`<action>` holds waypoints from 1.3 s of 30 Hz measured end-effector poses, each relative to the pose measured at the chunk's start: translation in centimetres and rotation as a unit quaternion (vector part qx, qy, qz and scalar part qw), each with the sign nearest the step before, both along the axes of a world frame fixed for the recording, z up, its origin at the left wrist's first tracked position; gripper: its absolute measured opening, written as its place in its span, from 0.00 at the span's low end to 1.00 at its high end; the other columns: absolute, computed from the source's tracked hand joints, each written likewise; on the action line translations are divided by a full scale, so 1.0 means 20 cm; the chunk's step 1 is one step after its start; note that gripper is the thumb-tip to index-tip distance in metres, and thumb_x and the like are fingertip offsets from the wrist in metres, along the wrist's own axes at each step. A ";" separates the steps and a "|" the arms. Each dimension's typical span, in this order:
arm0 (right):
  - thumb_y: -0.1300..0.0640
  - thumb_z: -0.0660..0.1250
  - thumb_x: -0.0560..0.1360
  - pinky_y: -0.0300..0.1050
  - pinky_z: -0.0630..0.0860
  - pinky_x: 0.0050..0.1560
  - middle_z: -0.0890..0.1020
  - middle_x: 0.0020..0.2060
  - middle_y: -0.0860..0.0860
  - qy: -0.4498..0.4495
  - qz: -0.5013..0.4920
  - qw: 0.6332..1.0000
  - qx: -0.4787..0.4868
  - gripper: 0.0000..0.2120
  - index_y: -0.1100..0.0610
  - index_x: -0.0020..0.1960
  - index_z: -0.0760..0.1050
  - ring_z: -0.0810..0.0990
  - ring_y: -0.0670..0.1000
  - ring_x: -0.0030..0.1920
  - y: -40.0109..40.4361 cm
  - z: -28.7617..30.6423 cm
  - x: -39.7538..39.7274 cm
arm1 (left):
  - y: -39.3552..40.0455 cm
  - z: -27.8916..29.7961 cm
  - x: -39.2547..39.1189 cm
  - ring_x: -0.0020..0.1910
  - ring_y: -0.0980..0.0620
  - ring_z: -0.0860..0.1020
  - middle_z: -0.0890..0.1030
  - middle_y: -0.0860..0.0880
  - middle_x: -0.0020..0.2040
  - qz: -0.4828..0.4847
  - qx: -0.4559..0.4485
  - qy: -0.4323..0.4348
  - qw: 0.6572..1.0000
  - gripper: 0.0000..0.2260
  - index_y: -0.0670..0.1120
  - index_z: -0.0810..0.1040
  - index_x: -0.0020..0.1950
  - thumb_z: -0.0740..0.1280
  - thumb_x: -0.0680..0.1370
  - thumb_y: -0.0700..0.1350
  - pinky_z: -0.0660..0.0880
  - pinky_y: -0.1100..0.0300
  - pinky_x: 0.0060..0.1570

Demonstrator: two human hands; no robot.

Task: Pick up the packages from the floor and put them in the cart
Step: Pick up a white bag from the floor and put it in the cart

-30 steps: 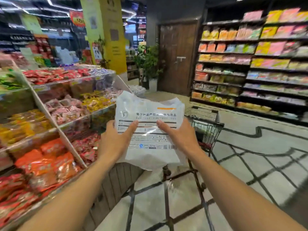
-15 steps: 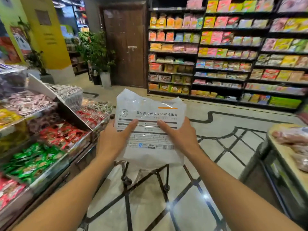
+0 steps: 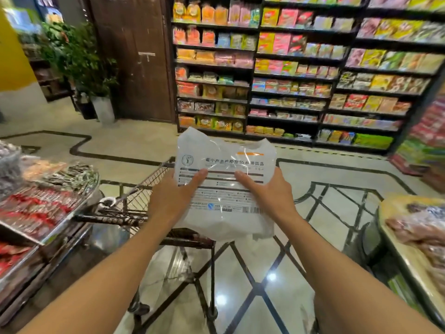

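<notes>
- Two bare forearms reach forward from the bottom edge of the head view, above a glossy tiled floor (image 3: 243, 297) with dark inlaid lines
- The left hand (image 3: 168, 201) grips the left side of a white plastic package (image 3: 226, 189), thumb laid across its printed face, the other fingers hidden behind it
- The right hand (image 3: 272, 196) grips the right side the same way, thumb on the front, fingers out of sight behind
- The package is held upright in the air between both hands, printed side toward the camera, with rows of text and a barcode near its lower edge; its bottom hangs crumpled
- Just behind and below the package stands a wire cart (image 3: 144, 203); the package's left part overlaps the cart's right rim
- At the left edge, sloped display bins (image 3: 41, 208) hold red-wrapped goods
- At the right edge, a rounded stand (image 3: 409, 237) carries wrapped goods
- Farther back, dark shelves (image 3: 301, 75) filled with coloured snack packs line the wall
- A brown wooden door (image 3: 134, 56) and a potted plant (image 3: 81, 59) stand at the far left
</notes>
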State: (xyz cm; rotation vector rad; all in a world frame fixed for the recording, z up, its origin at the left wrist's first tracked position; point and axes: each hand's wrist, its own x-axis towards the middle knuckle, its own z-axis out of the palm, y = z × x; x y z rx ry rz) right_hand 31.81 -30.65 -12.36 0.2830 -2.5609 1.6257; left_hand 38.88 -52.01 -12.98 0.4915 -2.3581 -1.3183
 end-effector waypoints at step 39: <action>0.20 0.75 0.57 0.46 0.82 0.54 0.87 0.56 0.44 -0.236 0.384 0.874 0.184 0.48 0.47 0.68 0.75 0.86 0.48 0.55 -1.32 -1.22 -2.48 | -0.72 -1.17 -1.76 0.45 0.52 0.79 0.82 0.59 0.46 0.407 0.173 -0.211 0.872 0.31 0.58 0.81 0.61 0.63 0.70 0.79 0.73 0.55 0.43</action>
